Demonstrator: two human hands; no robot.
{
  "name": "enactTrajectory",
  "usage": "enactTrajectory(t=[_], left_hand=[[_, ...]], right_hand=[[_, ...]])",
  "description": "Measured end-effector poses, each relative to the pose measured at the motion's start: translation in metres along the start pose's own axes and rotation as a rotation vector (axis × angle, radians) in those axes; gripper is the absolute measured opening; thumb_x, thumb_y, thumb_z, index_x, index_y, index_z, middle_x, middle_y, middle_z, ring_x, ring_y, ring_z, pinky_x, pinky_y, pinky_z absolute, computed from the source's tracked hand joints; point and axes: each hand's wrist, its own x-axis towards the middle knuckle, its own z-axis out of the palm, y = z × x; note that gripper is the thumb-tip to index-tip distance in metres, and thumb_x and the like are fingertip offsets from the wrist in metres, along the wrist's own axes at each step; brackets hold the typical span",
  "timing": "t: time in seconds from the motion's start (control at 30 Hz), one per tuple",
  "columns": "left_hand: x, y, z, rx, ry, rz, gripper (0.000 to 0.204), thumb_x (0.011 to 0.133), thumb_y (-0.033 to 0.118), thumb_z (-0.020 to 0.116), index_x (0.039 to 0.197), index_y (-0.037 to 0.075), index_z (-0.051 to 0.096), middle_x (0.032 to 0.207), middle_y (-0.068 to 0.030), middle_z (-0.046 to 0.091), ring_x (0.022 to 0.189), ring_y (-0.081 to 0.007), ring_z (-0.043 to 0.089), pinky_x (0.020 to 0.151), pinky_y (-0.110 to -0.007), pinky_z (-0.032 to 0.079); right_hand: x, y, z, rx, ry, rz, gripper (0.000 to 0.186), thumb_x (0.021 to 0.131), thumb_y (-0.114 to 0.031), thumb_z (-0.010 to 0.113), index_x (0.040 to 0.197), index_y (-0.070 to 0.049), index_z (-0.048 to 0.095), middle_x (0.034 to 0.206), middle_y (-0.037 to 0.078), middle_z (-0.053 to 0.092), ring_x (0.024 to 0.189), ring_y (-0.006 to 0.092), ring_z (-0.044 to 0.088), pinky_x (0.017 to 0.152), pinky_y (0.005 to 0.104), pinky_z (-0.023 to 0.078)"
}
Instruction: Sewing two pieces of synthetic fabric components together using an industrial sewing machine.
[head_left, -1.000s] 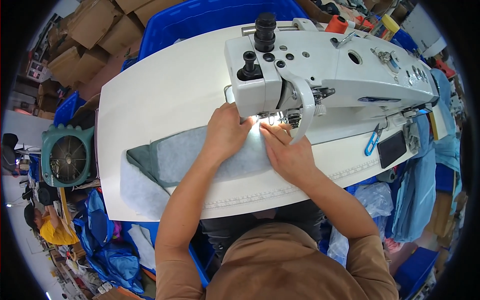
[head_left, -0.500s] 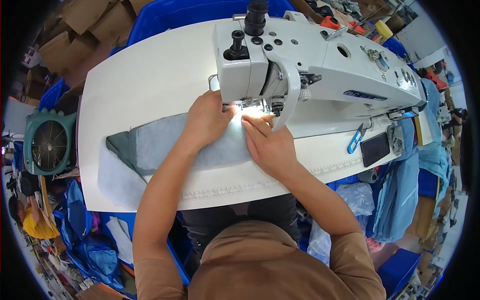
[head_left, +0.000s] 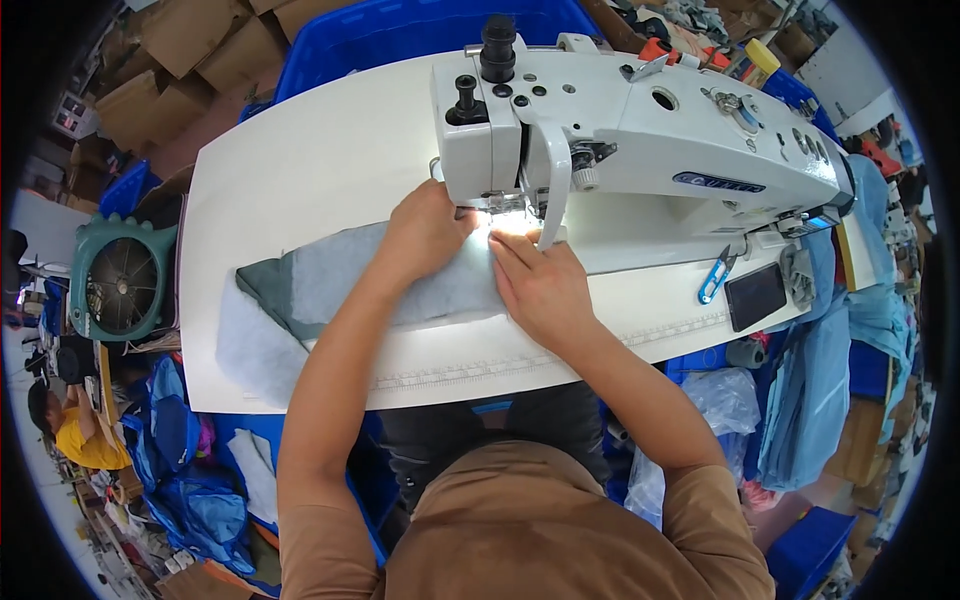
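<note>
On the white sewing machine table, a long pale grey padded fabric piece [head_left: 355, 270] lies under the machine's lit presser foot [head_left: 505, 208], its left end folded to show dark green-grey cloth [head_left: 265, 290]. My left hand [head_left: 423, 225] has its fingers curled on the fabric just left of the foot, thumb toward the needle, fingertips partly hidden by the machine head [head_left: 470, 160]. My right hand [head_left: 540, 290] rests on the fabric just below and right of the foot, fingers stretched toward the needle. The glare blurs the stitching point.
Blue snips [head_left: 715, 275] and a black phone [head_left: 755, 298] lie at the table's right, beyond a printed ruler [head_left: 440, 376]. Around the table are a green fan [head_left: 120, 280], blue bins [head_left: 805, 560], boxes [head_left: 190, 40] and draped blue cloth [head_left: 800, 390]. A co-worker in yellow [head_left: 85, 440] is at far left.
The whole view has shifted with the head, putting table and machine higher and further left than a second ago. Both hands stay beside the presser foot, with little visible movement against the fabric.
</note>
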Motion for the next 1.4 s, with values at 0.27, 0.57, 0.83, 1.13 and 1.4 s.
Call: enactTrajectory(t=[0.27, 0.57, 0.83, 1.13, 1.4], left_hand=[[0.005, -0.006, 0.004, 0.011, 0.025, -0.009, 0.027, 0.096, 0.026, 0.077, 0.109, 0.003, 0.079, 0.103, -0.0207, 0.078, 0.101, -0.0385, 0.074, 0.088, -0.05, 0.059], [0.008, -0.052, 0.016, -0.015, 0.002, 0.175, 0.032, 0.099, 0.024, 0.076, 0.124, 0.004, 0.079, 0.114, -0.0235, 0.081, 0.107, -0.0418, 0.078, 0.094, -0.052, 0.059], [0.0, 0.012, -0.003, -0.044, -0.091, -0.01, 0.039, 0.094, -0.001, 0.073, 0.132, -0.006, 0.07, 0.128, -0.02, 0.077, 0.119, -0.0329, 0.072, 0.109, -0.045, 0.053], [0.021, -0.004, 0.026, 0.067, -0.039, 0.052, 0.027, 0.097, 0.022, 0.079, 0.113, 0.001, 0.077, 0.102, -0.0248, 0.079, 0.096, -0.0459, 0.075, 0.084, -0.053, 0.058], [0.007, -0.014, 0.013, -0.096, 0.037, 0.022, 0.029, 0.093, 0.019, 0.083, 0.118, 0.006, 0.079, 0.104, -0.0165, 0.081, 0.095, -0.035, 0.077, 0.083, -0.046, 0.059]], right_hand=[[0.0, 0.006, 0.007, 0.018, 0.05, -0.026, 0.031, 0.095, -0.012, 0.077, 0.126, -0.006, 0.078, 0.129, 0.0, 0.077, 0.086, 0.0254, 0.071, 0.075, 0.0407, 0.053], [-0.011, 0.01, 0.037, 0.019, 0.002, 0.003, 0.037, 0.09, -0.014, 0.066, 0.122, 0.004, 0.069, 0.095, 0.014, 0.073, 0.089, 0.0305, 0.07, 0.076, 0.0452, 0.054], [0.007, 0.002, -0.01, 0.17, -0.105, 0.154, 0.024, 0.096, -0.015, 0.063, 0.106, 0.004, 0.074, 0.116, 0.019, 0.071, 0.111, 0.0344, 0.067, 0.084, 0.0475, 0.059], [0.004, 0.038, 0.007, -0.05, -0.192, 0.19, 0.024, 0.093, -0.025, 0.071, 0.08, -0.008, 0.082, 0.1, 0.016, 0.076, 0.102, 0.0321, 0.073, 0.081, 0.0452, 0.062], [0.014, 0.025, 0.011, 0.054, -0.023, 0.214, 0.038, 0.103, -0.034, 0.07, 0.077, -0.01, 0.082, 0.112, 0.015, 0.072, 0.104, 0.0309, 0.072, 0.082, 0.0451, 0.061]])
